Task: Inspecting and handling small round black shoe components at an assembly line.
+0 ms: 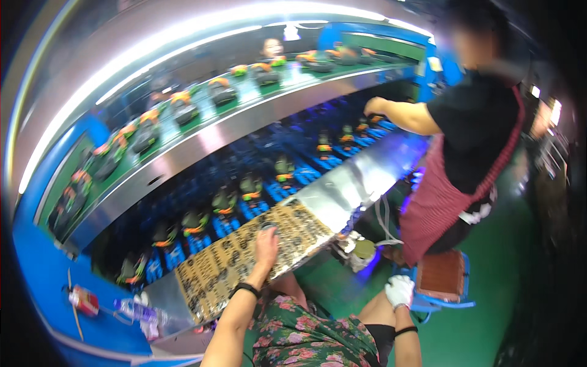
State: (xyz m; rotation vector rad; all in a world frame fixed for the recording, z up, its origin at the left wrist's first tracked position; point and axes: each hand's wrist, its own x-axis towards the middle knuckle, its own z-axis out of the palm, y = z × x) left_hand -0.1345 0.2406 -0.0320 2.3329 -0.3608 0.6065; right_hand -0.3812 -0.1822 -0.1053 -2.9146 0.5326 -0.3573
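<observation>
My left hand (266,246) is bare and reaches over a tan, dark-patterned mat (229,258) on the metal ledge. Its fingers are closed round a small dark grey rounded object (269,229), partly hidden and blurred, at the mat's far side. My right hand (399,290), in a white glove, rests near my knee with its fingers apart and nothing visible in it. Just beyond the mat, a row of dark shoes with orange and green parts, such as one shoe (251,187), stands on blue-lit supports.
More shoes ride a green upper belt (229,105) behind a metal rail (211,136). A co-worker in a red apron (428,196) stands at right, one arm over the line. Beside me are a blue-framed stool (441,276), a green-topped container (364,249) and a plastic bottle (143,313).
</observation>
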